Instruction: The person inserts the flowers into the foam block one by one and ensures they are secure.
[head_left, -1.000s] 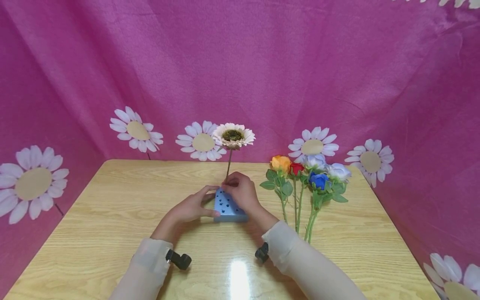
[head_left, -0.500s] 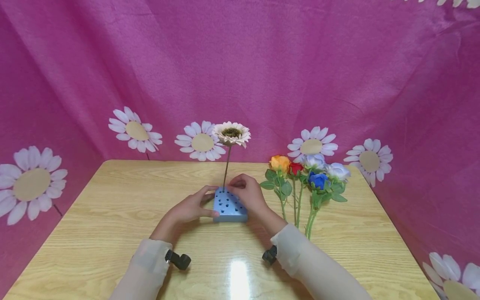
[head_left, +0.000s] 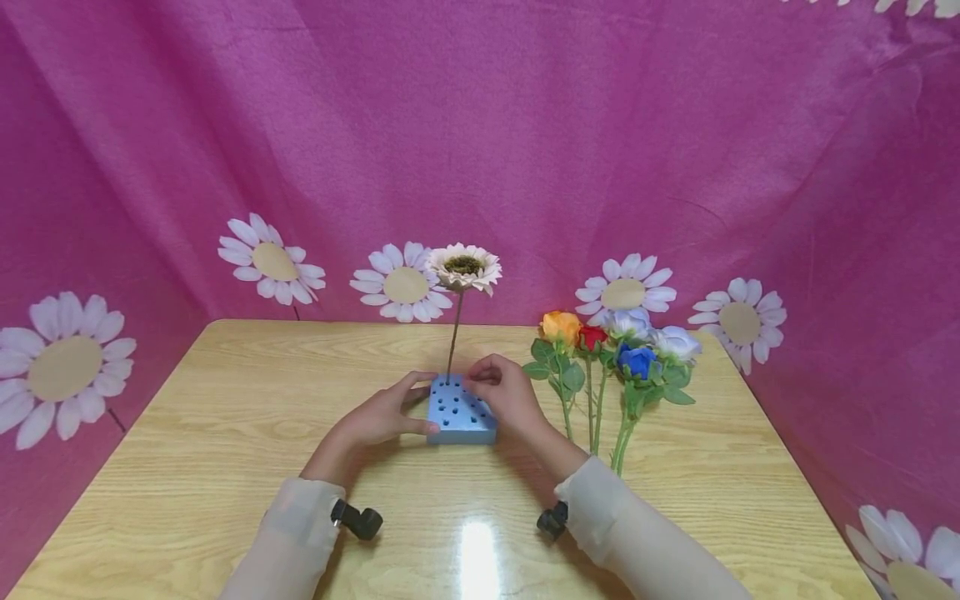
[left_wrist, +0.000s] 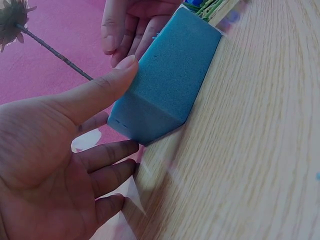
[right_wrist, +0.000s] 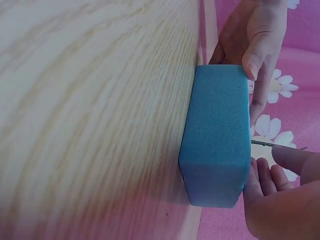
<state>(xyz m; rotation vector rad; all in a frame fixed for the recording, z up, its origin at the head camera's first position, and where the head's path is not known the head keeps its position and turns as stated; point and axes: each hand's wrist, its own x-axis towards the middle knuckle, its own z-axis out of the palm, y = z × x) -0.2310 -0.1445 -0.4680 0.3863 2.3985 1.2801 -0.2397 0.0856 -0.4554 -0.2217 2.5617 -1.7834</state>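
Observation:
A blue foam block [head_left: 459,435] dotted with holes lies on the table in front of the person. One pale pink artificial daisy-like flower [head_left: 462,268] stands upright in it, its thin brown stem [head_left: 453,337] in a hole near the back. The left hand [head_left: 381,414] holds the block's left side, thumb at the front corner and fingers toward the back. Close to the block's right edge is the right hand [head_left: 512,398], off the stem, fingers loosely bent. In the right wrist view, that hand's thumb [right_wrist: 287,156] and fingers are apart with nothing between them.
On the wooden table [head_left: 187,467], to the right, lie more artificial flowers: an orange rose [head_left: 561,327], a red rose [head_left: 592,337], a blue rose [head_left: 637,362] and pale lilac blooms [head_left: 677,342]. A magenta cloth [head_left: 480,150] printed with daisies surrounds the table.
The right hand has let go of the flower's stem and drawn back to the right. The flower has shifted slightly left and stands by itself. The left hand has kept its place on the block.

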